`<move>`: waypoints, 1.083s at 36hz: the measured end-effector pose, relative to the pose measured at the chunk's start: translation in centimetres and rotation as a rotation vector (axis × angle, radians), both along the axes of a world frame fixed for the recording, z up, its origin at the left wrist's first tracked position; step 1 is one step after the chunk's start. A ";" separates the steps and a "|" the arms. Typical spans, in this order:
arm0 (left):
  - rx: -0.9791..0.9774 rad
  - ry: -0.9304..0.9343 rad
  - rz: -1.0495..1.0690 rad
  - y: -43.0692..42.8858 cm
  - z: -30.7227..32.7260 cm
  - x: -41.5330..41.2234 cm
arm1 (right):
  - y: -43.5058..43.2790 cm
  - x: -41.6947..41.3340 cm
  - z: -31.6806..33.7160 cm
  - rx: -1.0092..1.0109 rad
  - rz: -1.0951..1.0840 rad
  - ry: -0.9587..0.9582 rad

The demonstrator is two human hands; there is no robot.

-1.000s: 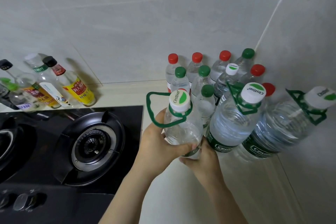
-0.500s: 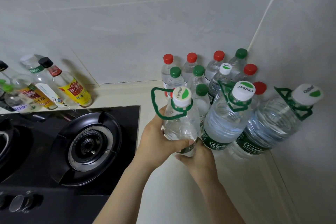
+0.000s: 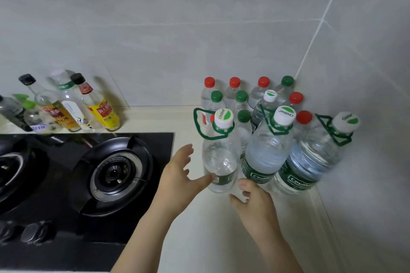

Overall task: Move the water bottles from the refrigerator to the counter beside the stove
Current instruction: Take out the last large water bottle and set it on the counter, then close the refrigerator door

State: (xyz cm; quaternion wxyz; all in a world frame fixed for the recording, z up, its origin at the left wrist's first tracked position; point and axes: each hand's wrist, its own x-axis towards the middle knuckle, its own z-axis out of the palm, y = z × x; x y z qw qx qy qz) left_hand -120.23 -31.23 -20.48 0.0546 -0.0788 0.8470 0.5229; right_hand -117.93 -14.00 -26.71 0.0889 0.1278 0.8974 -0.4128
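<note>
Head view: bottle (image 3: 220, 162) near stove (image 3: 88, 173) edge

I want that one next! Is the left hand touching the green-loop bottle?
Cannot tell. Head view: the thumb of the left hand overlaps the bottle low down, with no plain contact or gap.

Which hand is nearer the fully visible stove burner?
Left. The left hand is open just right of the burner; the right hand is farther right, at the foot of the handled bottle.
</note>
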 end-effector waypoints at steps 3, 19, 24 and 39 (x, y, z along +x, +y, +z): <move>-0.014 0.007 0.015 -0.8 0.6 1.6 | 0.0 0.4 1.3 -0.018 0.009 0.034; -0.073 0.202 0.337 -6.9 6.8 11.1 | -6.1 0.7 12.3 -0.133 0.347 0.349; -0.113 0.310 0.448 -10.0 9.7 15.0 | -10.2 2.2 15.8 -0.207 0.471 0.429; -0.207 0.523 0.786 -19.6 17.3 30.4 | -25.0 12.4 24.4 -0.390 0.877 0.559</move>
